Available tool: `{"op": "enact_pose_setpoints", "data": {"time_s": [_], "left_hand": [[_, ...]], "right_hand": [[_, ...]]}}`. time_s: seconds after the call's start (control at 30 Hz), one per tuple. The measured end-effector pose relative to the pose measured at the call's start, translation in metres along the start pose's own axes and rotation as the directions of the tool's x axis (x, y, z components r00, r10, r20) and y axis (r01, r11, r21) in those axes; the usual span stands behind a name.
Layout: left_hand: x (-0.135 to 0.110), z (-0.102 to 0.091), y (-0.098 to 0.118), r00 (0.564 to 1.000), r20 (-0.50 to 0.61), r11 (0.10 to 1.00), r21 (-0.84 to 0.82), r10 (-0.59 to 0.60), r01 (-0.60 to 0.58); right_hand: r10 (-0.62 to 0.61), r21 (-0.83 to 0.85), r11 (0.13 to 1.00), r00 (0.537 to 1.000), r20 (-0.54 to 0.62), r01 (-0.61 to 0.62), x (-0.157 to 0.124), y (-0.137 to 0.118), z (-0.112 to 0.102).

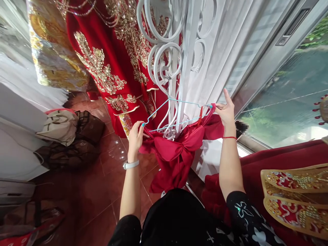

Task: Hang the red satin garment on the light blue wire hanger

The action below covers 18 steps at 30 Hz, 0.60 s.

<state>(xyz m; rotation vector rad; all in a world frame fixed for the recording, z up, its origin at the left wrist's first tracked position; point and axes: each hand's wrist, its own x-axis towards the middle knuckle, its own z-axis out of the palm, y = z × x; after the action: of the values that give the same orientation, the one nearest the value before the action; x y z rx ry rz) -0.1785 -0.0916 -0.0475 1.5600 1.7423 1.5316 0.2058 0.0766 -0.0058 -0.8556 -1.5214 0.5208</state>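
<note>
A red dress (176,150) with a bow-shaped front hangs in front of me on a light blue wire hanger (159,108). My left hand (135,136) grips the dress's strap at the hanger's left end, thumb and fingers pressed together. At the other end my right hand (226,111) pinches the right strap by the hanger's tip, with its index finger pointing up. The hanger's hook reaches up to a white scrolled metal rack (164,65); whether it hangs on the rack, I cannot tell.
Red garments with gold beadwork (102,68) hang behind the rack on the left. Bags (58,126) stand on the red tiled floor (102,191). A glass door (287,82) is on the right, above beaded gold pieces (294,184) on red cloth.
</note>
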Motion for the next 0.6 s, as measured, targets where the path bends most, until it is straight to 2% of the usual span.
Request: {"op": "enact_pose_setpoints", "data": {"time_s": [0.17, 0.3, 0.43, 0.53, 0.6], "left_hand": [[-0.002, 0.002, 0.007, 1.000, -0.007, 1.000, 0.002, -0.019, 0.019], [0.000, -0.001, 0.006, 1.000, -0.011, 1.000, -0.025, -0.007, 0.007], [0.008, -0.003, -0.002, 1.000, -0.025, 0.995, -0.096, -0.011, 0.009], [0.013, -0.002, -0.008, 0.995, -0.086, 0.983, -0.181, -0.048, 0.031], [0.014, 0.000, -0.010, 0.990, -0.112, 0.972, -0.229, -0.082, 0.054]], "right_hand": [[0.049, -0.069, 0.997, 0.976, 0.213, -0.035, 0.006, -0.035, 0.008], [0.126, -0.061, 0.992, 0.967, 0.223, -0.115, 0.000, -0.051, 0.014], [0.128, -0.017, 0.992, 0.955, 0.267, -0.128, -0.001, -0.047, 0.017], [0.143, -0.158, 0.983, 0.916, 0.374, -0.089, -0.001, -0.041, 0.019], [0.171, -0.327, 0.943, 0.929, 0.329, -0.058, -0.007, -0.043, 0.025]]}}
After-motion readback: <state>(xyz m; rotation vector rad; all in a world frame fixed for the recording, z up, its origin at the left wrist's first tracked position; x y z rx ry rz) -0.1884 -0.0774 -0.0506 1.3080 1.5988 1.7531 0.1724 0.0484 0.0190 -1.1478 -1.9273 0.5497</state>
